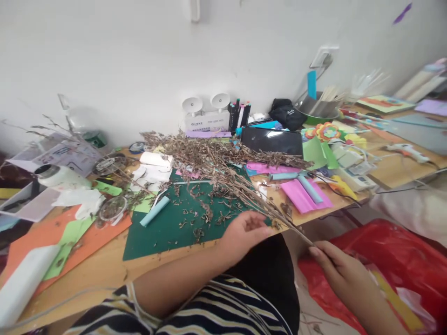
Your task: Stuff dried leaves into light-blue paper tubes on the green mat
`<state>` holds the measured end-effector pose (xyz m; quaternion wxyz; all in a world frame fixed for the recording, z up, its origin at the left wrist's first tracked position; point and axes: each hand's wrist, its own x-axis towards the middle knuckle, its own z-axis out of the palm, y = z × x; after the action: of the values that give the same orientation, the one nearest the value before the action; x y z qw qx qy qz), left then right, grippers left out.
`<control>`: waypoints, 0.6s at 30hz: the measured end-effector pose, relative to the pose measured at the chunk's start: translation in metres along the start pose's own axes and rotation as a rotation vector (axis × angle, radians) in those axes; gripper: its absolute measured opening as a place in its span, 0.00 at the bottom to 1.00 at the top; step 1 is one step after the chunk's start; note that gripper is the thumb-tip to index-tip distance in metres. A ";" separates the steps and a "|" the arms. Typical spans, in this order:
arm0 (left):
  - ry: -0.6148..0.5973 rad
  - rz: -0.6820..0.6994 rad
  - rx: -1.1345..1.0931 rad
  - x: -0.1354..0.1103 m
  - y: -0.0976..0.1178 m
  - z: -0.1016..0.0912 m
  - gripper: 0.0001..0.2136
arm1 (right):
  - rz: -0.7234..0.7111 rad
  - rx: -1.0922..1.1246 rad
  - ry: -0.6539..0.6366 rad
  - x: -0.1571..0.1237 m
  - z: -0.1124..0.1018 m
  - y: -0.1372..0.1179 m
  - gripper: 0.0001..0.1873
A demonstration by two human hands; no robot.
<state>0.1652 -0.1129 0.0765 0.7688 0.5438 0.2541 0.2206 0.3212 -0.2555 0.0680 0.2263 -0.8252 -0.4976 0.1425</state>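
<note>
My right hand [344,270] is closed round the stem ends of a bundle of dried plant stalks [240,184]. The brown, leafy tops stretch away to the upper left over the table. Just left of the stems is my left hand [246,232], its fingers loosely curled with a gap to the thumb, and I see nothing held in it. Beneath the bundle lies a dark green cutting mat [150,242], strewn with crumbled dry leaves [199,232]. A light blue roll [155,211] rests on the mat's left part.
A white bottle [63,177] lies in the bins at left, near orange paper [94,242]. Behind stand markers [239,116] and an emergency light [207,121]. A black phone or tablet [272,142], pink paper [291,197] and a glue gun [408,151] are rightward. Below right sits a red plastic bag [394,251].
</note>
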 end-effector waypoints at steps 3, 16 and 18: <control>0.011 -0.156 -0.324 0.009 -0.012 -0.001 0.23 | -0.003 0.064 -0.016 -0.005 0.007 -0.007 0.16; 0.285 -0.057 -0.884 0.033 0.029 -0.027 0.08 | 0.129 0.328 -0.164 -0.037 0.071 -0.037 0.19; 0.297 -0.101 -0.893 0.032 0.031 -0.042 0.12 | 0.147 0.367 -0.173 -0.044 0.077 -0.041 0.19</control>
<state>0.1616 -0.0530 0.0896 0.8926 0.1094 0.2677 0.3460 0.2343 -0.2599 0.0231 0.3184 -0.7887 -0.4195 0.3172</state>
